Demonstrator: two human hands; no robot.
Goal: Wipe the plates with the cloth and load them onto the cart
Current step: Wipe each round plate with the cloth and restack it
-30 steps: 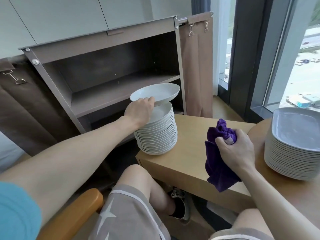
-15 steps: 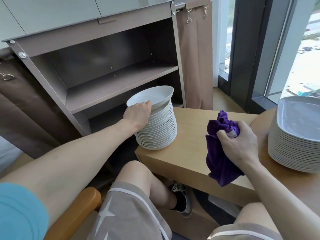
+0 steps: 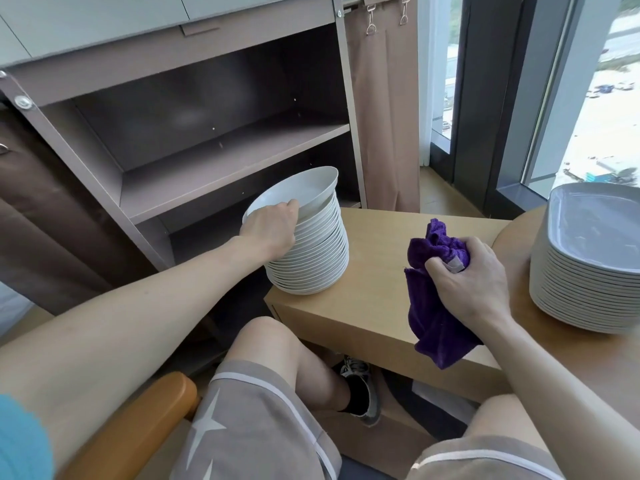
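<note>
A tall stack of white round plates (image 3: 311, 261) stands on the left end of a low wooden table (image 3: 374, 289). My left hand (image 3: 272, 230) grips the near rim of the top plate (image 3: 304, 190), which is tilted with its left edge raised off the stack. My right hand (image 3: 474, 282) holds a bunched purple cloth (image 3: 433, 313) above the table's front edge. The brown cart (image 3: 221, 161) stands open behind the stack, its shelves bare.
A second stack of grey rectangular plates (image 3: 588, 268) sits on the round table part at the right. A brown curtain (image 3: 384, 109) hangs beside the cart, with a window beyond. My knees and an orange chair arm (image 3: 138, 427) are below.
The top plate has come down from above the stack and now rests tilted on it, my left hand still on its rim. My right hand with the cloth has barely moved.
</note>
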